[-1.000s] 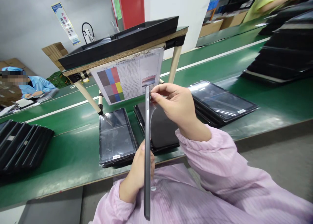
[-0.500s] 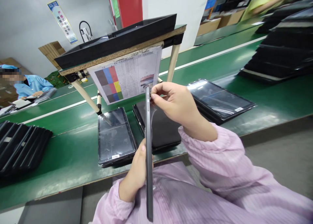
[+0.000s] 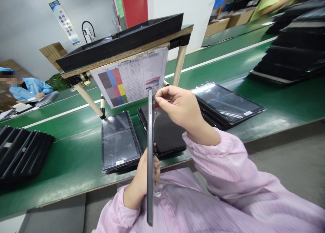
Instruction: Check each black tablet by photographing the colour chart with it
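A dark grey tablet (image 3: 150, 134) stands edge-on to me in the middle of the view, its side buttons near the top. My left hand (image 3: 142, 178) is wrapped around its lower part, with fingertips showing on the right side. My right hand (image 3: 180, 106) pinches at the tablet's upper right face, thumb against index finger. A clear film (image 3: 156, 113) hangs loose from that face just below the pinch, and its rippled edge runs down along the tablet. Behind the tablet lies a stack of dark tablets (image 3: 169, 131) on the green bench.
Film-covered tablets lie in a left stack (image 3: 120, 141) and a right stack (image 3: 228, 101). Piled tablets (image 3: 22, 151) stand far left, taller piles (image 3: 291, 53) at right. A raised wooden shelf (image 3: 127, 57) carries a black tray and colour chart (image 3: 132, 79). A co-worker (image 3: 30, 89) sits left.
The tablet has shifted slightly left and up, tilting a little. More of the clear film stands away from its face. My right hand has moved slightly left, still pinching.
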Motion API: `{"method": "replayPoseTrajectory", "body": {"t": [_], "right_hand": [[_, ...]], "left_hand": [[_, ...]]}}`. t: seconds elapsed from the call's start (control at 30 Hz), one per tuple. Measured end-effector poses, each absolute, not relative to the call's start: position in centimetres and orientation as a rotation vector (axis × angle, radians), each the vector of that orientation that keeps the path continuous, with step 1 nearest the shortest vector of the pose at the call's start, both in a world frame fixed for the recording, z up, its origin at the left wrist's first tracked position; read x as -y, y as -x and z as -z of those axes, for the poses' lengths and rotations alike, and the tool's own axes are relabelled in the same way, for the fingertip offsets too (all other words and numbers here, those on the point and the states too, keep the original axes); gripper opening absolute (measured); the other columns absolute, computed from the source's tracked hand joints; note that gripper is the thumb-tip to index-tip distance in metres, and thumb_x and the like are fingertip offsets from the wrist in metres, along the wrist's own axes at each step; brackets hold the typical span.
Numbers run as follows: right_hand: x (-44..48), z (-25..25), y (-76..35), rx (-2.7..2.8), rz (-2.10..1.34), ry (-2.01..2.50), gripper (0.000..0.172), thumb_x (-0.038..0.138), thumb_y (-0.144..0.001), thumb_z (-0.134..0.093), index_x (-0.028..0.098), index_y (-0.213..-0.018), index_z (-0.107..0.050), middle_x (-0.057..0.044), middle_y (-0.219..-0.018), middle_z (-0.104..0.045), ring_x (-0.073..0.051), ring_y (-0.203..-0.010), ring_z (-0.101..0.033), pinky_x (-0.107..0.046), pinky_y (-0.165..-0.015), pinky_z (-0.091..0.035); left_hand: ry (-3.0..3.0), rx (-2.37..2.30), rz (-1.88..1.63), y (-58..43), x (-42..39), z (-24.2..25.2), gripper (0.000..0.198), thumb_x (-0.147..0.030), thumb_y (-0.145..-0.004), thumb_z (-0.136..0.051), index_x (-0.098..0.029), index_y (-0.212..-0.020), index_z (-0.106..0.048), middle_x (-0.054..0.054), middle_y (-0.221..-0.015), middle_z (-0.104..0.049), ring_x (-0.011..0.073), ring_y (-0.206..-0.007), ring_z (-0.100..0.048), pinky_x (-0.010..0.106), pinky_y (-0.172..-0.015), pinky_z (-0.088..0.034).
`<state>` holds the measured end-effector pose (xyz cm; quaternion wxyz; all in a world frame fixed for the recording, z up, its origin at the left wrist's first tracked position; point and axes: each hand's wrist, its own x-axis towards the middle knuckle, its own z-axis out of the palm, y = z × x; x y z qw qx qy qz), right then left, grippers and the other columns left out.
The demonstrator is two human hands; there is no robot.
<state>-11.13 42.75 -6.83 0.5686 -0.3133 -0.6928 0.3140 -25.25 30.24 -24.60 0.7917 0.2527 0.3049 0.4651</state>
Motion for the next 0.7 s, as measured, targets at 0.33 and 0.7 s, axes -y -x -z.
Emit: {"method": "replayPoseTrajectory", "body": {"t": [0.33,0.7], "right_hand": [[-43.2,6.7,11.0,1.526,-0.972,0.696,0.019,0.033,-0.078,-0.076,0.017,-0.077,-0.066,0.0,-0.071,-0.067,-0.013,-0.06,-0.064,-0.032,-0.063,-0.062],[-43.6,6.5,10.2,1.517,-1.175,0.644,0.03,0.04,-0.07,-0.084,0.017,-0.077,-0.067,-0.001,-0.07,-0.066,-0.013,-0.062,-0.064,-0.03,-0.06,-0.062]], "left_hand": [[-0.531,-0.751,-0.93,24.8,-30.4,23.9,0.062,-0.055,-0.09,-0.062,-0.03,-0.144,-0.044,-0.008,-0.061,-0.048,0.0062,-0.036,-0.042,0.018,-0.038,-0.034],[-0.583,-0.663,-0.701,26.1,-31.7,23.6,0.056,-0.064,-0.091,-0.051,-0.021,-0.125,-0.064,-0.002,-0.056,-0.051,0.013,-0.042,-0.051,0.027,-0.046,-0.046]]}}
